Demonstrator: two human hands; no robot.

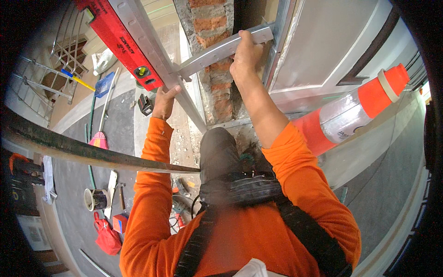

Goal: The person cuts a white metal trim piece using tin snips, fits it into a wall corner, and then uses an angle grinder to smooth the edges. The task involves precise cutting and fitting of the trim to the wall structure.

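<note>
A red spirit level (122, 44) lies along an upright metal stud (159, 55). My left hand (164, 102) is closed at the level's lower end, with the thumb reaching onto the stud; its other fingers are mostly hidden. A short metal profile (217, 54) runs crosswise from this stud to the metal frame (278, 44) at the right. My right hand (246, 53) grips this short piece near its right end. Behind it stands a rough brick column (210, 23) with broken mortar.
An orange and white traffic cone (344, 115) stands close at my right. A long dark bar (92, 150) crosses in front of my left arm. On the floor at left are a broom (98, 140), a bucket (96, 199), a red bag (107, 236) and scattered tools.
</note>
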